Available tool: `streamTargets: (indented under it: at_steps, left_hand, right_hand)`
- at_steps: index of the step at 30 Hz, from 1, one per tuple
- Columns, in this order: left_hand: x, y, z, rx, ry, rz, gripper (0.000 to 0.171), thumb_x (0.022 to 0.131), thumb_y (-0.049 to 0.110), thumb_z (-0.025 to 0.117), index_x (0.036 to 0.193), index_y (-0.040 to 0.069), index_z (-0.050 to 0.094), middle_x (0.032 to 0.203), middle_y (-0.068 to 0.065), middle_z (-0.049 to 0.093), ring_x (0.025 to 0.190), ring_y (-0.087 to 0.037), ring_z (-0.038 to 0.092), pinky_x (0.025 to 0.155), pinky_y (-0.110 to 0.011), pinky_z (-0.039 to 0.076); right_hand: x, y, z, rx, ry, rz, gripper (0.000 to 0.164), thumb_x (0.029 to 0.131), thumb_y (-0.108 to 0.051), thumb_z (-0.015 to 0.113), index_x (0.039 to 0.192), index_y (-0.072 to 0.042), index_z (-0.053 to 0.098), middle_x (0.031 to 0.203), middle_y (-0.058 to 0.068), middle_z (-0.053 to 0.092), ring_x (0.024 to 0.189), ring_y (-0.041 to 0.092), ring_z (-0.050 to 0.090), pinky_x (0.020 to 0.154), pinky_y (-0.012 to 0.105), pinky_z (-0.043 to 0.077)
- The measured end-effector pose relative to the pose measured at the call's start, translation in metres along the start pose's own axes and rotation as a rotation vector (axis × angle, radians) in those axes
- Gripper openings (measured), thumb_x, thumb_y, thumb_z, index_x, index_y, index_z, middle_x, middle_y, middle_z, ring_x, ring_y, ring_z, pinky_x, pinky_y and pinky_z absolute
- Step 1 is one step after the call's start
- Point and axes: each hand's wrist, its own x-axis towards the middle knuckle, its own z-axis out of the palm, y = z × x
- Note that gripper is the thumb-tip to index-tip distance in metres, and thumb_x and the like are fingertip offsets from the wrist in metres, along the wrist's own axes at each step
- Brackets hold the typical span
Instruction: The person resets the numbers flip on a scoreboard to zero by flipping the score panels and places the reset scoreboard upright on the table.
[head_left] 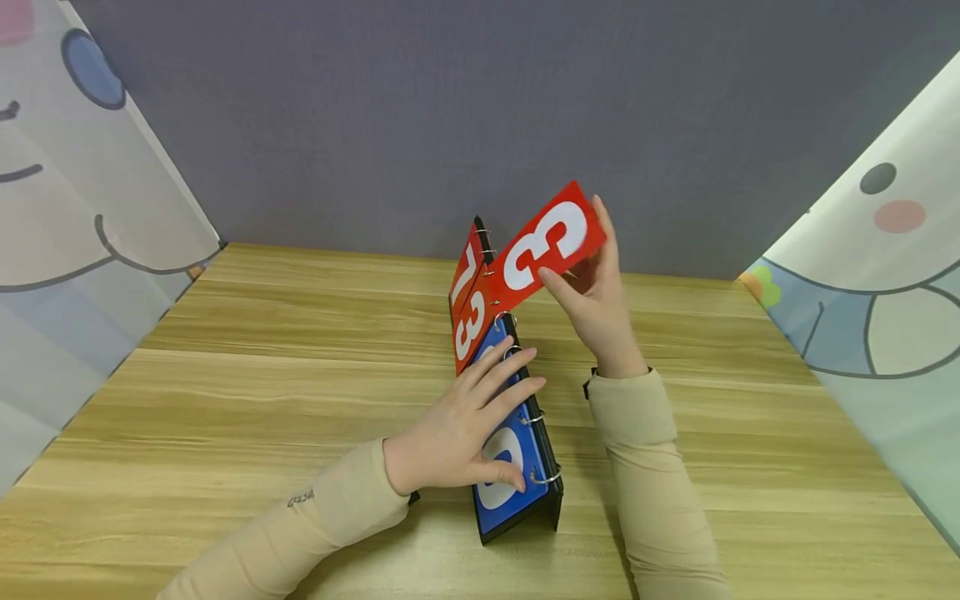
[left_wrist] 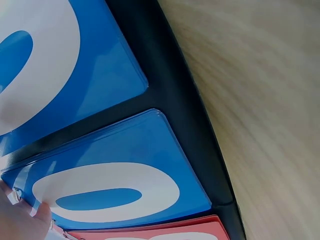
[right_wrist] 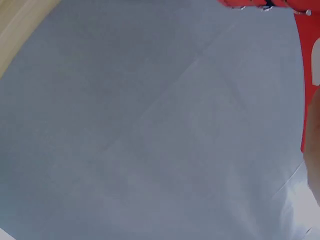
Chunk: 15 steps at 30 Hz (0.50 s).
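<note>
Pinches a thin, rectangular red card (head_left: 547, 246) in right hand (head_left: 597, 312); rests spread left hand (head_left: 463, 425) on glossy blue cards (head_left: 527, 450) bound with round metal rings (head_left: 558, 476).

a grey backdrop (right_wrist: 150, 120) fills most of the view; wooden counter (right_wrist: 20, 22) upper left; the right hand (right_wrist: 313, 145) overlaps a red card (right_wrist: 306, 55) at right.
</note>
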Motion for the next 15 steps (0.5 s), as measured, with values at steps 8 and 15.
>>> streamTargets:
  at_steps: [8, 15]
  left_hand:
    - [0.000, 0.000, 0.000, 0.011, 0.016, 0.017, 0.087, 0.085, 0.070, 0.021, 0.144, 0.006, 0.027, 0.152, -0.018, 0.021, 0.142, -0.041, 0.015, 0.114, -0.050, 0.017]
    - [0.001, 0.000, 0.000, 0.021, 0.021, 0.026, 0.087, 0.086, 0.070, 0.021, 0.145, 0.006, 0.026, 0.152, -0.018, 0.022, 0.142, -0.042, 0.016, 0.114, -0.050, 0.017]
  right_hand:
    - [0.000, 0.013, 0.015, -0.225, -0.177, 0.065, 0.068, 0.089, -0.005, 0.061, 0.147, -0.007, 0.026, 0.131, 0.020, 0.053, 0.108, 0.034, 0.059, 0.092, 0.041, 0.049]
    - [-0.002, 0.017, 0.024, -0.381, -0.153, 0.083, 0.034, 0.091, -0.011, 0.060, 0.122, 0.002, 0.059, 0.118, 0.020, 0.063, 0.106, 0.035, 0.062, 0.092, 0.041, 0.049]
